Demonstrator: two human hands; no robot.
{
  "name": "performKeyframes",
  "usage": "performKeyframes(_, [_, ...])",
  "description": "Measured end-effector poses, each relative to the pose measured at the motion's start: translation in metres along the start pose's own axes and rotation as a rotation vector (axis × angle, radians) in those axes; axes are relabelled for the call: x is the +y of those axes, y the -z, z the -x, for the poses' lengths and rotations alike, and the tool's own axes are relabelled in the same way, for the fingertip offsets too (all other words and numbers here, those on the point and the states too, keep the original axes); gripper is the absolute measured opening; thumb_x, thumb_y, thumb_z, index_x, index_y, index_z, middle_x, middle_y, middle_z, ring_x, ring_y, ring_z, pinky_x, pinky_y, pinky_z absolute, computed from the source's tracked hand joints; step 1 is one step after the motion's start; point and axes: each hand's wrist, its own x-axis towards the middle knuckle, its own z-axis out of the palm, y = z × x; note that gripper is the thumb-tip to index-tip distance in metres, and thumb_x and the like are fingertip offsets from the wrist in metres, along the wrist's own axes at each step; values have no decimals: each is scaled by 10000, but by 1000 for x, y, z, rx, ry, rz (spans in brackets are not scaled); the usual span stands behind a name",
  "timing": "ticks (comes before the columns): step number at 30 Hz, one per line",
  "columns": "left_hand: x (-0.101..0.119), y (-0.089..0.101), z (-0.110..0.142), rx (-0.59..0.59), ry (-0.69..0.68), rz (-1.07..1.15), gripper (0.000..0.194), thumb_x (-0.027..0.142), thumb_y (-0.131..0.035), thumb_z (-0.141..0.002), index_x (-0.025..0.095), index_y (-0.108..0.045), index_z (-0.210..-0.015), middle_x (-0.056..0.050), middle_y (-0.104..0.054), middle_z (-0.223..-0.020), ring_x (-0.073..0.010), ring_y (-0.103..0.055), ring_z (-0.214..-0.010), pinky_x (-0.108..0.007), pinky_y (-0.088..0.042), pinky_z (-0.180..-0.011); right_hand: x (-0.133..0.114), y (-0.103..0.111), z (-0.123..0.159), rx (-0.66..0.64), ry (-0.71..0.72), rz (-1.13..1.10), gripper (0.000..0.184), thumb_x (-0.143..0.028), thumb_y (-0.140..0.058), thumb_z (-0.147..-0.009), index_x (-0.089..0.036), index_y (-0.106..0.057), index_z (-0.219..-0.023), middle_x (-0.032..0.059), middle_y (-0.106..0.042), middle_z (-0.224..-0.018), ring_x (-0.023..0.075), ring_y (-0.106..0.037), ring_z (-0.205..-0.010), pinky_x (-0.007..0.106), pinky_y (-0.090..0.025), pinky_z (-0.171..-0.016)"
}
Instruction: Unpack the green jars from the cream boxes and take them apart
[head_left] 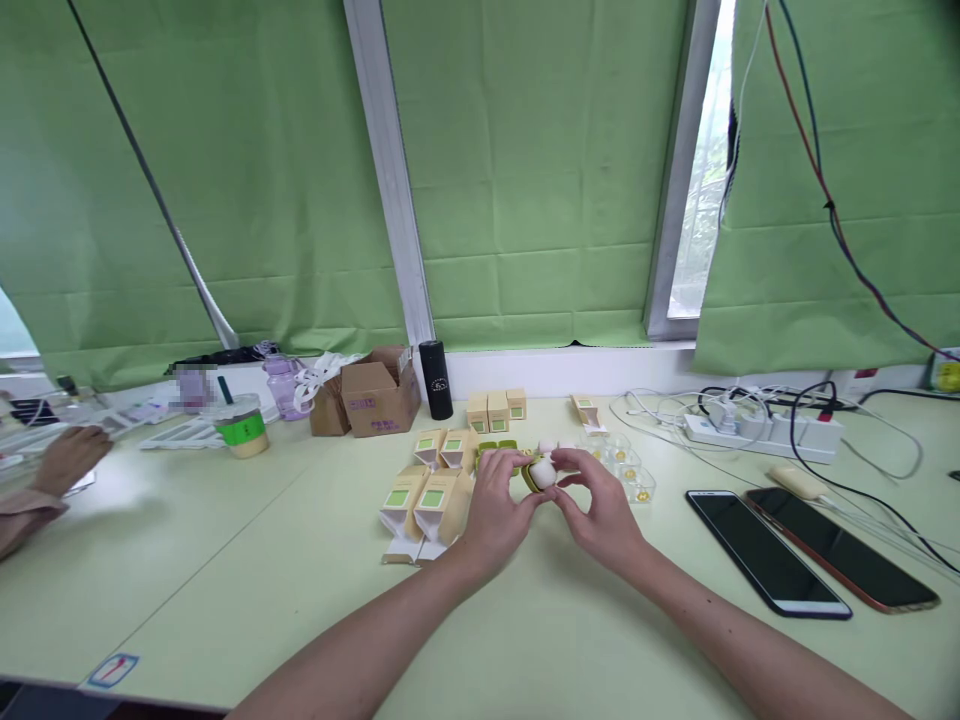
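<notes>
Cardboard box (375, 402): bore purple print, too small to read.
Black bottle (436, 380): carried an illegible pale logo.
Left hand (496, 505): curved, pinching the white-and-green piece (541, 474) between thumb and fingers.
Right hand (600, 500): pinched its other side, near small cartons (442, 500).
</notes>
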Motion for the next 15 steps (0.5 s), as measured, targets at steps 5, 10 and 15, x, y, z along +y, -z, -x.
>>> performKeyframes(5, [2, -3, 3, 13, -49, -61, 287, 196, -771, -834, 237, -601, -1061, -56, -645, -1144, -270, -550, -1126, -452, -489, -957, -1, -9, 2, 14, -136, -12, 271, -331, -668, -932, -226, -619, -1176, 84, -719, -1083, 211, -724, -835, 376, -659, -723])
performKeyframes(10, [5, 1, 4, -66, -6, 26, 404, 168, -729, -828, 239, -577, -1195, -83, -632, -1197, -265, -571, -1103, -442, -500, -956, 5, -2, 0, 13, 1, 112, 241, -310, -600, -986, -238, -603, -1216, 102, -712, -1149, 238, -725, -906, 414, -653, -767])
performKeyframes(15, [4, 3, 2, -88, 81, 178, 293, 243, -539, -983, 226, -585, -1272, -96, -671, -1206, -203, -645, -980, -368, -547, -864, 13, 4, 0, -47, 199, 316, 302, -232, -525, -1021, -246, -540, -1323, 126, -688, -1256, 287, -676, -1160, 474, -621, -912])
